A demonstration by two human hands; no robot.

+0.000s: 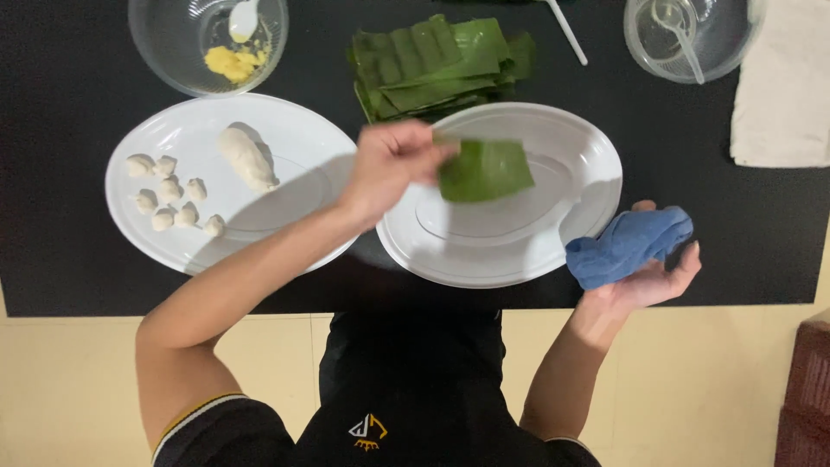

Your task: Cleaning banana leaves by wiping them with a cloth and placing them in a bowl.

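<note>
Black table (69,95) bears white plates (519,251), over cream floor (69,380).

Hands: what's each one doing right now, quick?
Left hand: closed, pinching a green leaf piece.
Right hand: holding a blue cloth.

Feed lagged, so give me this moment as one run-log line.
left hand: holds green leaf piece over empty white plate | right hand: holds blue cloth | leaf stack: behind plate

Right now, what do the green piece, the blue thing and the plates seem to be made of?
Green piece: likely banana leaf, glossy, ribbed. Blue thing in the right hand: soft cloth, crumpled, matte. Two white oval plates: smooth, shiny, plastic or ceramic; cannot tell which.
</note>
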